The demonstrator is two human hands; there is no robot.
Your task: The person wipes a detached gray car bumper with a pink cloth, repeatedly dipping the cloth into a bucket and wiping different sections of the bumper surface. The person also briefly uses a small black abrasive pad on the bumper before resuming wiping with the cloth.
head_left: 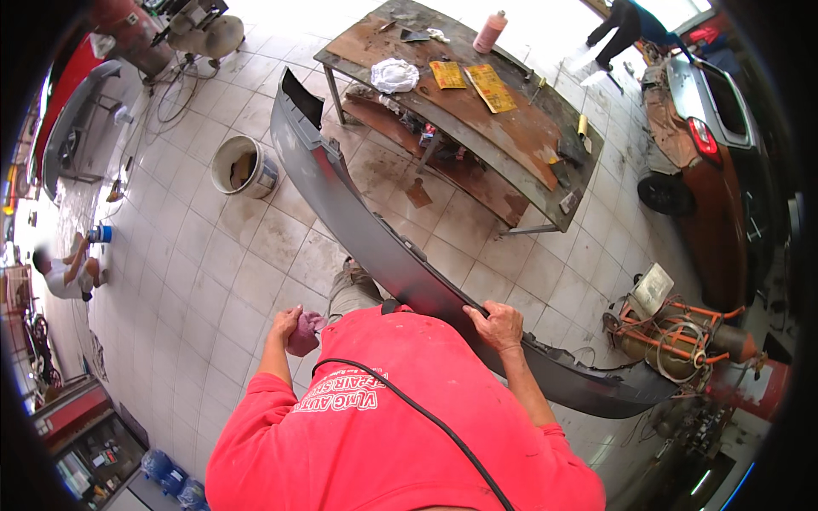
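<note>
pinching the far edge of a long grey bumper, the person's right grip is closed over its rim a little right of the middle; the undersides of the fingers are hidden. the left grip is pressed together around a bunched purplish cloth, held beside the body and apart from the bumper. the bumper lies across the front of the person, curving from near the left end of the counter down to the lower right, where its tip comes close to an orange-framed cart; whether the two touch, i cannot tell. a dark cable runs over the red shirt.

beyond the bumper stands the counter, its top brown and worn. on it are a wadded white cloth, two yellow sheets side by side and, near the far edge, a pink bottle. left of the bumper, a whitish bucket sits on the tiled floor with something brown inside. farther left, a crouching person is beside a blue can. a car stands at the right.
</note>
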